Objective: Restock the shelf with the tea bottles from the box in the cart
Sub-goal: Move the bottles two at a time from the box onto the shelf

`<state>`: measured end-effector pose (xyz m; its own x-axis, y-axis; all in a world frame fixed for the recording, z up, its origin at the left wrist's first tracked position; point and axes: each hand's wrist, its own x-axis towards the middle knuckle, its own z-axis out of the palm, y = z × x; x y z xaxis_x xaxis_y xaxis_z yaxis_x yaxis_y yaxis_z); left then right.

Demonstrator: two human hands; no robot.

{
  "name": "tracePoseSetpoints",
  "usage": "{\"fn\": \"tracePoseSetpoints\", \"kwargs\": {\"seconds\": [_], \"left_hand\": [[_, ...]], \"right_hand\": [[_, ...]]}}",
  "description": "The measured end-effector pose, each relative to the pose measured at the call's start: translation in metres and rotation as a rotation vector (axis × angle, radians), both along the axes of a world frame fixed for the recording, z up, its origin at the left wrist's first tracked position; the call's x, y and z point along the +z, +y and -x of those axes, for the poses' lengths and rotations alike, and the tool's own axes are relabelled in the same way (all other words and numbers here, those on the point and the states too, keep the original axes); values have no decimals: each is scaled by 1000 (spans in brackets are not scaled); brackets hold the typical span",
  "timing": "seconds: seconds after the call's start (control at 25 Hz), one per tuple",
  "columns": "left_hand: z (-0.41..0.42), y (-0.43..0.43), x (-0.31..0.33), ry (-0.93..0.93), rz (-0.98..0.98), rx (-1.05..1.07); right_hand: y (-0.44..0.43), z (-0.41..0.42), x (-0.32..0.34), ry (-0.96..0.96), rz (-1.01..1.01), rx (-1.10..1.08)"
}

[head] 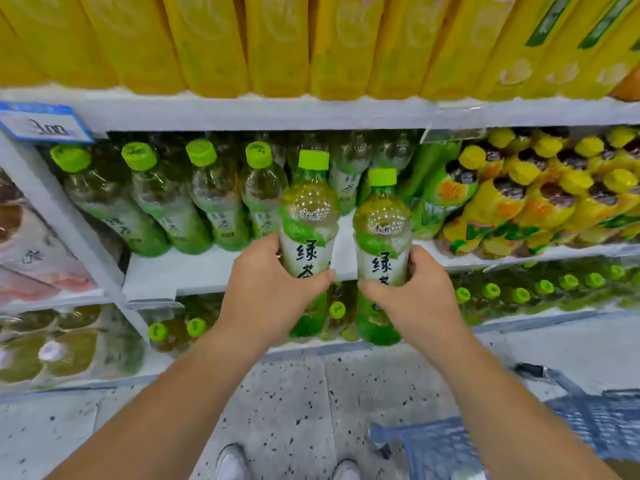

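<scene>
both hands, left hand [273, 289] and right hand [415, 292], each grip an upright green-capped clear plastic tea bottle [308, 216] just before the white shelf's [194, 271] bare gap.

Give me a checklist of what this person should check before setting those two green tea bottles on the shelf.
1. Left hand holds the left bottle securely: ok, fingers and thumb wrap round its label.
2. Right hand holds the right bottle securely: ok, same wrap.
3. Caps on and pointing up: ok on both.
4. Free room on the shelf: ok, bare white surface shows in front of the rows.
5. Right product for this spot: ok, the shelved green tea bottles have matching green caps and labels.
6. More bottles left in the cart: cannot tell, only a blue corner shows.
</scene>
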<state>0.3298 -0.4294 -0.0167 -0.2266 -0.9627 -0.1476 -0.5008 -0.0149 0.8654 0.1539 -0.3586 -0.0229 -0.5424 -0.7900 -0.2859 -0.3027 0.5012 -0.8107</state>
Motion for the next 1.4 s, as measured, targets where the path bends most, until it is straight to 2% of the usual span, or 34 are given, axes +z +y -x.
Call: {"fn": "tracePoseSetpoints", "kwargs": {"seconds": [0.36, 0.6, 0.76, 0.92, 1.04, 1.16, 1.24, 1.4], "left_hand": [[42, -37, -68, 48, 141, 70], [52, -47, -88, 152, 249, 103], [51, -45, -95, 209, 255, 144], [48, -39, -98, 168, 220, 137], [43, -36, -110, 96, 163, 146], [35, -29, -128, -3, 181, 195], [33, -23, -136, 18, 138, 267], [34, -24, -141, -3, 106, 305]], "right_hand": [[-59, 41, -51, 4, 112, 60], [-81, 50, -72, -3, 232, 97], [-79, 51, -89, -26, 291, 151], [-75, 52, -99, -54, 293, 175], [-70, 54, -101, -58, 223, 209], [-56, 56, -111, 34, 125, 254], [-50, 56, -118, 116, 108, 239], [-53, 54, -121, 133, 119, 242]]}}
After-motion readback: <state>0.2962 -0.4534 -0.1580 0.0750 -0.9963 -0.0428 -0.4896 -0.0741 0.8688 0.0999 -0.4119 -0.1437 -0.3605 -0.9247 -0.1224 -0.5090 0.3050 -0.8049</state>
